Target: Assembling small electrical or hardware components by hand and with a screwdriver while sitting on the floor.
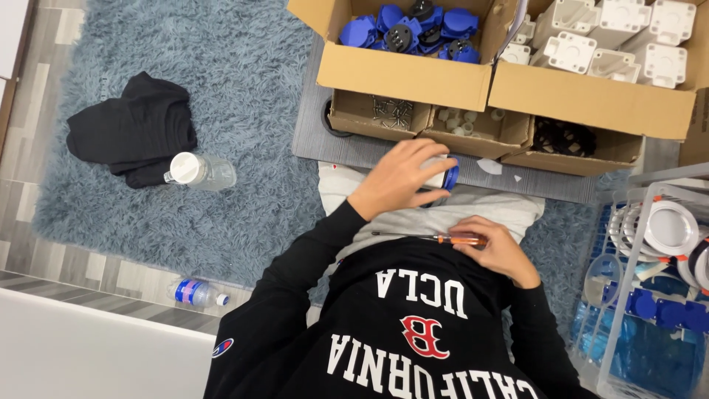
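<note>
My left hand (402,177) is closed over a white and blue plastic part (445,176) resting on a white cloth (495,207) on my lap. My right hand (496,247) holds a screwdriver (436,238) with an orange handle, its shaft pointing left across my lap, just below the left hand. Most of the part is hidden under my fingers.
Ahead stand cardboard boxes: blue plastic parts (413,29), white plastic blocks (613,37), and small trays of screws (391,112), white caps (461,122) and black pieces (565,137). A wire basket (650,295) of finished parts is at right. Two bottles (199,171) (196,293) and black clothing (133,133) lie left on a shaggy rug.
</note>
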